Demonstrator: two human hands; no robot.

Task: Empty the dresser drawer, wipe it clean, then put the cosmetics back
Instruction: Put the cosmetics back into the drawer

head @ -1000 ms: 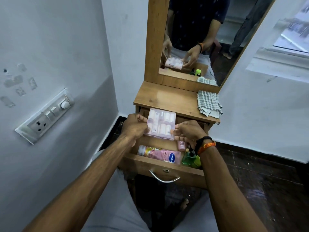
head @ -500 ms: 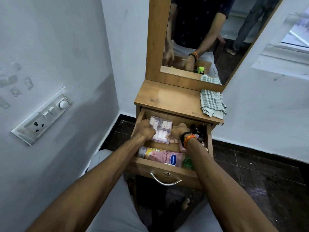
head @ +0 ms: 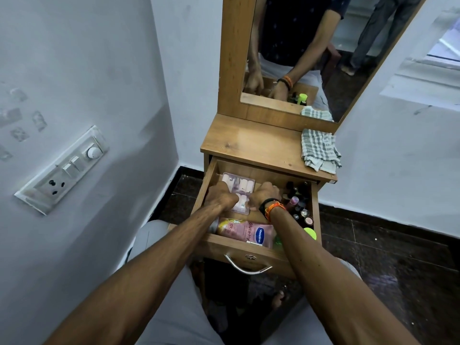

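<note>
The wooden dresser drawer [head: 239, 255] stands pulled out. Inside it lies a clear pack of pink-white tubes [head: 242, 186], flat on the drawer floor at the back left. My left hand [head: 222, 195] grips its left edge and my right hand [head: 265, 195] holds its right edge. A pink Vaseline lotion bottle [head: 249, 232] lies along the drawer front. Several small dark bottles and jars [head: 300, 205] stand at the right side, with a green-capped bottle [head: 310, 233] at the front right corner. A checked cloth [head: 319, 151] lies on the dresser top.
The dresser top [head: 249, 143] sits under a mirror [head: 311, 46] that reflects my arms and another person's legs. A switch and socket panel [head: 64, 170] is on the left wall. Dark tiled floor [head: 385, 257] lies to the right. My knees are under the drawer.
Both hands carried the clear pack down from above the drawer and laid it on the drawer floor at the back left. The camera view shifted slightly.
</note>
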